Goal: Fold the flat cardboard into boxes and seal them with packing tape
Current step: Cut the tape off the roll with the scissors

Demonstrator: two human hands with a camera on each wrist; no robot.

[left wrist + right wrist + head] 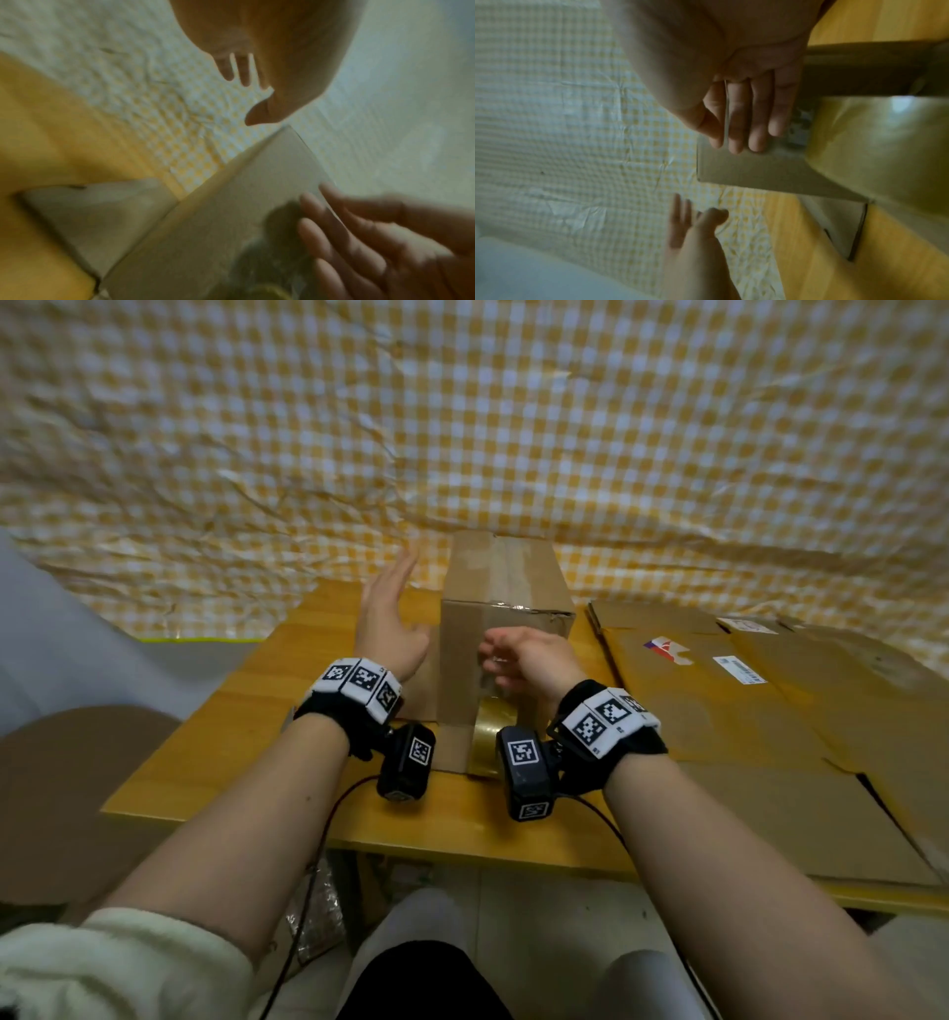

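A tall brown cardboard box stands on the wooden table, with a strip of clear tape along its top. One bottom flap lies out to its left. My left hand is held flat with straight fingers just left of the box and grips nothing. My right hand is in front of the box's near face. Its thumb and fingers pinch a clear strip pulled up from the golden packing tape roll, which stands on the table against the box.
A pile of flattened cardboard with labels covers the table's right side. A yellow checked cloth hangs behind the table. Cables run from my wrist cameras over the near table edge. My knees are below that edge.
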